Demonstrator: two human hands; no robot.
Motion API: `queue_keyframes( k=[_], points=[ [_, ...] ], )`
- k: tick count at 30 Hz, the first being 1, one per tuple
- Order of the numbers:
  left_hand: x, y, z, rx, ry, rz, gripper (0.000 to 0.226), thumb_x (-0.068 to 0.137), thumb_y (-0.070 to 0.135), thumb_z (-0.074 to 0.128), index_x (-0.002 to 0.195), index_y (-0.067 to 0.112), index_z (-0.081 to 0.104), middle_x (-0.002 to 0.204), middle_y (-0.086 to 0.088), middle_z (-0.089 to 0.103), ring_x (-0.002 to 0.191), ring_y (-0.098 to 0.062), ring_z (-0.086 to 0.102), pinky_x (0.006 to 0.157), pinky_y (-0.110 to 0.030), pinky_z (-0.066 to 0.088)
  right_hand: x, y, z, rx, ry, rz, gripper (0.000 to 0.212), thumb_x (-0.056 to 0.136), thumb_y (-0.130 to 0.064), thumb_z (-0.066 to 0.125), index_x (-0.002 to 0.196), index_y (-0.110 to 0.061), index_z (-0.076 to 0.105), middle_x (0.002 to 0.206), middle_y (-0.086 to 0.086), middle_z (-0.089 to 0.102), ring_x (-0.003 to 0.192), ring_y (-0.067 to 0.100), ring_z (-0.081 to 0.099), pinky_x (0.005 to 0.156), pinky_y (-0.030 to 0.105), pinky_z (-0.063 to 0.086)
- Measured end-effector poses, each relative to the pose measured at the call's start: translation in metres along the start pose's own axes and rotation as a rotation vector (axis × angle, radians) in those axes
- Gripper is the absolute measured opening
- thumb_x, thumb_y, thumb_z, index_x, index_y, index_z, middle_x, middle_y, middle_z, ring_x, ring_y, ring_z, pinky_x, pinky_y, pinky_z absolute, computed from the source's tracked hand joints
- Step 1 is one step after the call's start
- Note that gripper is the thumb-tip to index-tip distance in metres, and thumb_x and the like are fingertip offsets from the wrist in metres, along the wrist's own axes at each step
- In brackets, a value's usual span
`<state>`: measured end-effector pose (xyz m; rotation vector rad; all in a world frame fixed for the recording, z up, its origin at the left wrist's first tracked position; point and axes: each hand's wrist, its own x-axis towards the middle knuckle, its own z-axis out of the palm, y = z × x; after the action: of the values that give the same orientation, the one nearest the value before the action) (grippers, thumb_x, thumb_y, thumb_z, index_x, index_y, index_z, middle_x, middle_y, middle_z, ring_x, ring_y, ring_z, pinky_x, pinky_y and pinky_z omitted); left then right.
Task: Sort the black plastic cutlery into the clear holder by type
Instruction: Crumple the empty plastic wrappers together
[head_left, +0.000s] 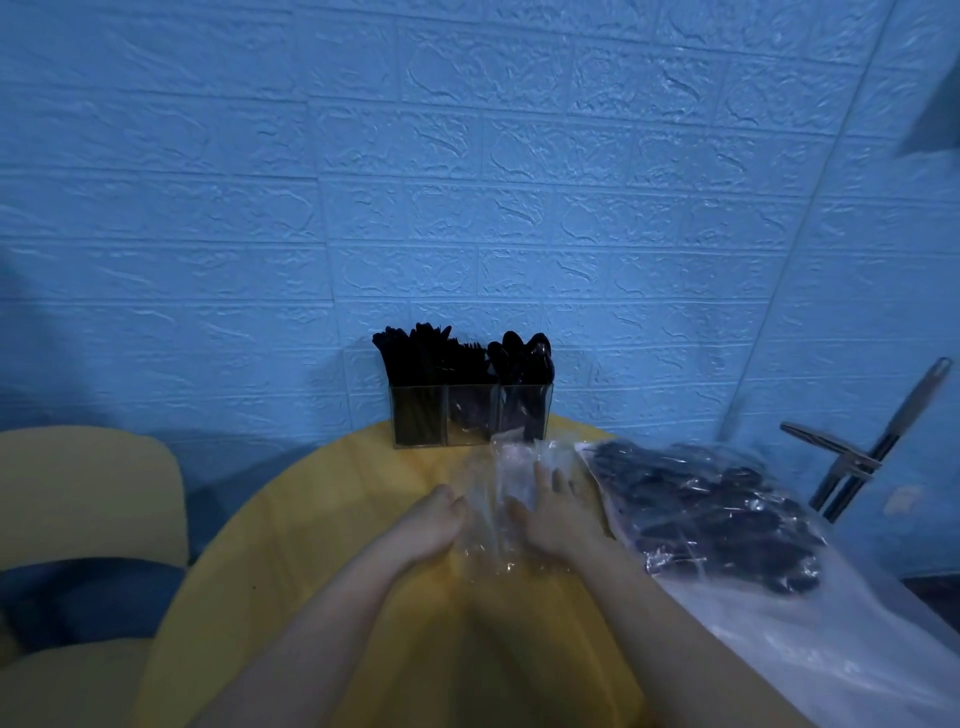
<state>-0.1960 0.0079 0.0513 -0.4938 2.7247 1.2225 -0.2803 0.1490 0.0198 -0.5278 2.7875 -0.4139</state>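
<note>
Fingers (558, 480) of both hands are lying spread on an empty clear bag (506, 470), while the clear holder (470, 415) is looking packed (another full bag (706, 512) waiting beside).

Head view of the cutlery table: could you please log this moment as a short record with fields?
surface: round yellow table against a blue brick-pattern wall
holder: clear three-compartment holder at the table's far edge, each compartment holding upright black cutlery
empty bag: clear plastic bag lying flat in front of the holder
left hand: fingers curled at the empty bag's left edge
right hand: fingers spread flat on the empty bag
supply: sealed bag of black cutlery on the right
</note>
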Motion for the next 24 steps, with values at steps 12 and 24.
queue_keyframes(
  k=[12,24],
  points=[
    [-0.020,-0.001,0.016,-0.187,0.067,-0.039,0.046,0.100,0.040,0.037,0.133,0.008,0.044,0.129,-0.011,0.056,0.113,-0.022,0.055,0.085,-0.026,0.041,-0.040,-0.029,0.033,0.197,0.038,-0.058,0.064,0.100,-0.048,0.017,0.152,-0.015,-0.002,0.159,0.017,0.005,0.147,0.028,-0.001,0.118,0.037,0.003],
    [-0.038,0.014,0.029,-0.737,-0.081,-0.114,0.031,0.097,0.019,0.053,0.126,0.008,0.051,0.110,-0.010,0.065,0.086,-0.018,0.064,0.067,-0.022,0.054,-0.060,-0.033,0.027,1.093,0.095,0.092,0.052,0.101,-0.046,0.028,0.139,-0.014,0.044,0.130,0.010,0.054,0.118,0.025,0.052,0.103,0.038,0.040]
  ],
)
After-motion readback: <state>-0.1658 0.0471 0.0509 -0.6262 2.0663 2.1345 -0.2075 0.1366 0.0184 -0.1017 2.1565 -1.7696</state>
